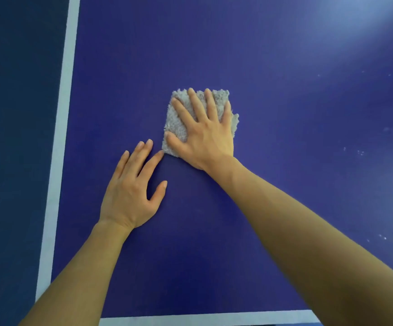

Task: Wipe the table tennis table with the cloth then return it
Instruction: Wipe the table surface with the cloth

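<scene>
Cloth [178, 123], grey and shaggy, is judged to be soft, light and limp. It is likely to bunch if pushed from one edge, so it is best driven under a flat palm, then pinched at a corner or edge once it is to be lifted and returned.

On the blue tabletop [261, 67], the white side line [60, 137] is taken as the mark. Some way to the right of that line the left hand [129, 194] is laid flat on the bare surface, fingers straight and slightly spread, with nothing held. Its index fingertip appears to touch the cloth's near left corner. Farther right of the line the cloth lies flat, folded into a rough square. Its right and near parts are covered by the right hand [205, 135], which is pressed down on it with fingers splayed, not curled round it. Farthest from the line, white specks [360, 152] are seen, so the wiping is judged unfinished.
</scene>
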